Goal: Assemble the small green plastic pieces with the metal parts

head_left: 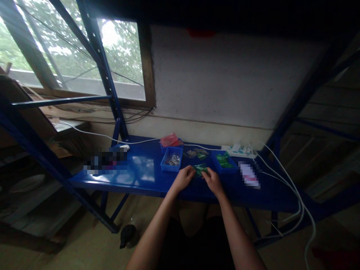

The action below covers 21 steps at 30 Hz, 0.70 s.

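Note:
A small green plastic bag (199, 170) is held between my two hands, just above the blue tabletop. My left hand (185, 177) pinches its left side, and my right hand (213, 180) grips its right side. Whether anything is inside the bag I cannot make out. Just beyond my left hand stands a blue bin (171, 159) with small shiny metal pieces. Right of my hands, another blue bin (223, 162) holds green bags. Several small filled bags (197, 153) lie on the table between the bins.
Red plastic bags (170, 140) fill a bin at the back. A white power strip (238, 151) with cables lies along the wall. Blurred-out items sit at both sides of the blue table (140, 183). Blue shelf posts (108, 80) frame the space; a dark-topped bottle (128, 235) stands on the floor.

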Tool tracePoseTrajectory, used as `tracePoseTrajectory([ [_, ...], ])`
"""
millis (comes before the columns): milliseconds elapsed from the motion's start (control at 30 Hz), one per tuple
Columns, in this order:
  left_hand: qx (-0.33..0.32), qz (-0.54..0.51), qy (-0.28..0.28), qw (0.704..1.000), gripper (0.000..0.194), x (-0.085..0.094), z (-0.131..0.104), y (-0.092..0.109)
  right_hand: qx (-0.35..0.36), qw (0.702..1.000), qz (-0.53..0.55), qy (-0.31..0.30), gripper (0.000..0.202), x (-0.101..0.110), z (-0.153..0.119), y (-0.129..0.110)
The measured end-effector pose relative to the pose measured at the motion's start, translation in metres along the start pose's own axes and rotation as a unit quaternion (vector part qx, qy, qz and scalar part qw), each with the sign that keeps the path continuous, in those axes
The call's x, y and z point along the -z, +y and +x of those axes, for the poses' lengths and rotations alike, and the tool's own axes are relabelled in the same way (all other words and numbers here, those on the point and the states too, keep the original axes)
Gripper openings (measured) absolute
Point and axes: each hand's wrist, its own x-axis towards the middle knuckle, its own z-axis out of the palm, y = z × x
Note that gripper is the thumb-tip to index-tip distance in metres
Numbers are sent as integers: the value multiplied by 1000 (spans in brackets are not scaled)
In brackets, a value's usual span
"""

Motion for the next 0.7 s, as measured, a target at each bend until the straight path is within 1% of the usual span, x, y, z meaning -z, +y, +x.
tracePoseTrajectory([
  [233, -6, 12, 9, 1000, 24, -1, 0, -2, -3, 1000, -10, 2, 20, 0, 1, 1],
  [700, -9, 8, 4, 1000, 23, -1, 0, -1, 5, 1000, -13, 6, 20, 1, -1, -2],
])
